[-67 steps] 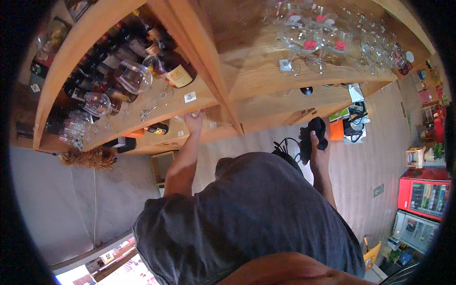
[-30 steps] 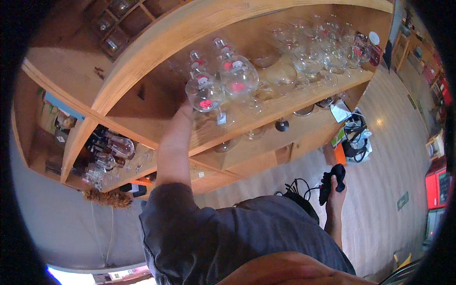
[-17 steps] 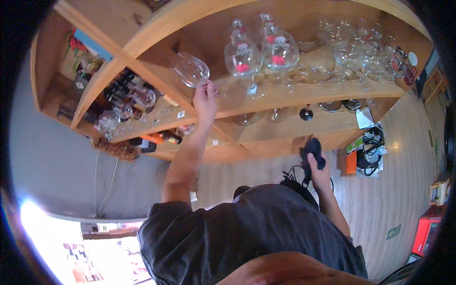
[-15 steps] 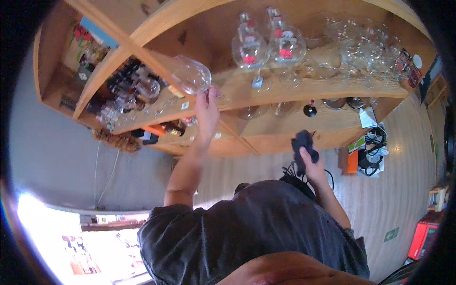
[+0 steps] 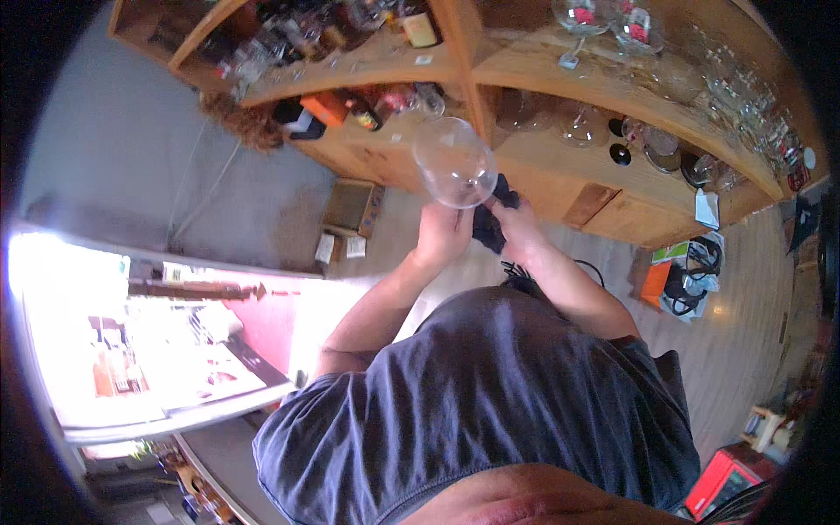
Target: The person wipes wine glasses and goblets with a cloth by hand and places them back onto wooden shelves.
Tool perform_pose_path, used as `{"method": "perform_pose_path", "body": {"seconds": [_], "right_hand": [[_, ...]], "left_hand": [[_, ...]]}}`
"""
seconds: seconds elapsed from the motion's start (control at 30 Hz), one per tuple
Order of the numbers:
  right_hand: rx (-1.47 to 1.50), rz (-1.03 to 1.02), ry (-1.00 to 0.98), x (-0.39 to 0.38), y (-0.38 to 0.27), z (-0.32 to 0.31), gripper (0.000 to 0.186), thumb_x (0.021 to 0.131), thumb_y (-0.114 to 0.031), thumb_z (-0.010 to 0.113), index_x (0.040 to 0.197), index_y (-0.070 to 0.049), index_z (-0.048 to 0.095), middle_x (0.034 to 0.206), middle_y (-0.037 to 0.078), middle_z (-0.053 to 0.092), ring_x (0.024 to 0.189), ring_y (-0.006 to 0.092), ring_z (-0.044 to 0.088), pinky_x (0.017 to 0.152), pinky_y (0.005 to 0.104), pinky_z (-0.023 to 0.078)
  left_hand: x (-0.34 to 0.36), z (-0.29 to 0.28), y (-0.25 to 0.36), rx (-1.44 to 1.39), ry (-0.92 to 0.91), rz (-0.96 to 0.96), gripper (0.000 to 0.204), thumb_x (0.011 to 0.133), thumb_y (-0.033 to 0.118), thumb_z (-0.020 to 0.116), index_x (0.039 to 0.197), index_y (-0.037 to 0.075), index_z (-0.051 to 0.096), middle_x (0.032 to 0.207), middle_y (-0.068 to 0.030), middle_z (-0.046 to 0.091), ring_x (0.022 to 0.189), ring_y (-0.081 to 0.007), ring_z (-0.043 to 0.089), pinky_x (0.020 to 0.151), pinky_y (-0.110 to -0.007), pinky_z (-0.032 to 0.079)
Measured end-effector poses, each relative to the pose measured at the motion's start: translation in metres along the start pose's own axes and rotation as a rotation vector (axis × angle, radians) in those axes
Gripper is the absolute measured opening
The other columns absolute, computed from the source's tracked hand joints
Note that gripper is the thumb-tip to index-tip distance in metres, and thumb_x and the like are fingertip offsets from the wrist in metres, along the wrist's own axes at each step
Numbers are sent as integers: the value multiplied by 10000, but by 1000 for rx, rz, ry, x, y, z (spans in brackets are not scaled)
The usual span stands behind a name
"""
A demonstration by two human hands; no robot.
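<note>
A large clear stemmed glass point(image 5: 451, 164) with a round bowl is held up in front of me, before the wooden shelves. My left hand point(image 5: 444, 233) is closed around it just below the bowl, hiding the stem. My right hand point(image 5: 523, 232) grips a dark cloth point(image 5: 488, 226) right beside the left hand. The cloth and the right fingertips come up to the lower side of the bowl; whether they touch the glass I cannot tell.
The curved wooden shelf unit point(image 5: 569, 171) carries several stemmed glasses point(image 5: 582, 122) and bottles point(image 5: 360, 112). An orange box point(image 5: 654, 284) with black cables stands on the floor at right. A framed wooden piece point(image 5: 353, 207) leans at the wall. A red appliance point(image 5: 724, 481) is lower right.
My left hand has brought the glass away from the shelf, toward me and rightward. My right hand has moved up and left with the cloth, meeting it. My view has swung left.
</note>
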State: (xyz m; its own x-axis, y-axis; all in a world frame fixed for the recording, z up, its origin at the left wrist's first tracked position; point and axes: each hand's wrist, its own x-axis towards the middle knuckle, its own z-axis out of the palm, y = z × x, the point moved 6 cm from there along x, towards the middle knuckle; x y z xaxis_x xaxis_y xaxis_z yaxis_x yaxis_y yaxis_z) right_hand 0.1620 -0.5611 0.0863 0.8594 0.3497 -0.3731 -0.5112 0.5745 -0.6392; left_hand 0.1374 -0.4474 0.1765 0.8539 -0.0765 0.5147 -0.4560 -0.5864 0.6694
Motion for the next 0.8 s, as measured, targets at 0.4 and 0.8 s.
{"method": "perform_pose_path", "body": {"seconds": [0.4,0.8], "right_hand": [[-669,-558,-173,-85,-3,44,487,833,-202,766,1225,-37,528,1016,3,610,871,119,581,782,260,478],[-798,-763,-149,-113,8,55,429,848,-119,732,1210,15,546,1001,50,645,923,121,599,854,280,482]], "left_hand": [[-104,-32,-29,-669,-21,-537,189,999,129,512,1067,-15,615,791,-1,592,670,-63,546,591,-214,454],[-132,-47,44,-294,-103,-535,261,916,195,637,938,-59,694,847,-96,708,765,-114,628,700,-287,513]]}}
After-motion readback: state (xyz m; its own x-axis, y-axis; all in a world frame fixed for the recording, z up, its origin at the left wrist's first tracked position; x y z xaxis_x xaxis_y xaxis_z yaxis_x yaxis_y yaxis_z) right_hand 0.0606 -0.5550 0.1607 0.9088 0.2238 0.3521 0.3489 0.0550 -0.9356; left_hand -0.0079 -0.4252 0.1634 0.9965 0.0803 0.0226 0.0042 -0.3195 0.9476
